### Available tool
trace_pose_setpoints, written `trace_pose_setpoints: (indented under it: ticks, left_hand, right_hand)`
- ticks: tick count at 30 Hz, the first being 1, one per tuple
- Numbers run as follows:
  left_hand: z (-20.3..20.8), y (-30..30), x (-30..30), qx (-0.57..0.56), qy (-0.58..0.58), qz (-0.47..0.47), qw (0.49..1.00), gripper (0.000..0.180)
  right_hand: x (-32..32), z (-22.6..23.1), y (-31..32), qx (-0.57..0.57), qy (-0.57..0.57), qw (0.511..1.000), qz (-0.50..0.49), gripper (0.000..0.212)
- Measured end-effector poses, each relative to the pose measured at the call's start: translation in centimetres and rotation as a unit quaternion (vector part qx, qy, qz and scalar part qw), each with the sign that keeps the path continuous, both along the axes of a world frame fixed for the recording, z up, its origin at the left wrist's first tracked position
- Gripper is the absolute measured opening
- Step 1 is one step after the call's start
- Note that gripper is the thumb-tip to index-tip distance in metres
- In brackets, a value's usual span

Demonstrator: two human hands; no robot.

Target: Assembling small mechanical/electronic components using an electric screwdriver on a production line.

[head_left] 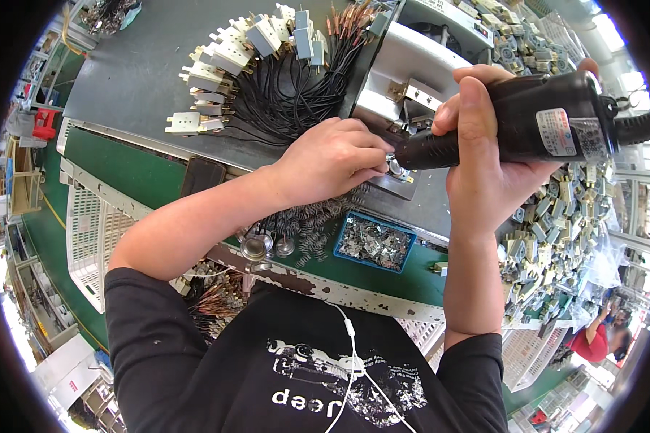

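A black electric screwdriver (516, 123) lies almost level in my right hand (484, 155), whose fingers and thumb wrap round its body. Its nose points left, toward a small shiny metal part (396, 167) at the edge of the work fixture. The fingers of my left hand (336, 155) are pinched together right at that nose; what they grip is mostly hidden by the fingers. Behind my left hand spreads a bundle of black cables (289, 101), ending in cream and grey plug-like blocks (231, 54). A silver metal machine housing (404, 65) stands just beyond the screwdriver.
A blue tray (369, 268) of small metal pieces sits nearest me, beside loose springs (310, 227) and round metal cups (256, 246). Cream and grey blocks (549, 245) are heaped at the right. A white crate (87, 224) stands left; a person in red (592, 344) is far right.
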State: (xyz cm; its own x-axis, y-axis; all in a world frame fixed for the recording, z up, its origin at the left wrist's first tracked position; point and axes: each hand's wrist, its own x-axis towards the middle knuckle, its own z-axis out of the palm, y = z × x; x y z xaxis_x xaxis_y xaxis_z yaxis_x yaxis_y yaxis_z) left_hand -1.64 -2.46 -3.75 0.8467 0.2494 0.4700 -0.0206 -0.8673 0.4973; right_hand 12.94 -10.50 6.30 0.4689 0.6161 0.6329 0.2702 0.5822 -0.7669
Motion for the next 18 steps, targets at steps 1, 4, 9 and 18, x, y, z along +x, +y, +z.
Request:
trace_pose_setpoints:
  ticks: [1, 4, 9, 18]
  left_hand:
    - [0.0, 0.0, 0.0, -0.001, -0.003, -0.001, 1.0, 0.012]
    - [0.0, 0.1, 0.0, -0.002, -0.001, -0.008, 1.0, 0.012]
    - [0.2, 0.1, 0.1, 0.001, -0.001, -0.002, 1.0, 0.012]
    - [0.2, 0.0, 0.1, 0.013, -0.001, -0.004, 1.0, 0.011]
  right_hand:
    - [-0.2, 0.1, 0.2, -0.001, 0.003, 1.0, 0.006, 0.092]
    - [-0.4, 0.1, 0.4, -0.021, -0.003, 1.0, 0.015, 0.092]
    - [-0.2, 0.4, 0.2, -0.015, -0.017, 0.999, 0.032, 0.09]
    - [0.9, 0.7, 0.0, 0.017, -0.035, 0.999, 0.035, 0.088]
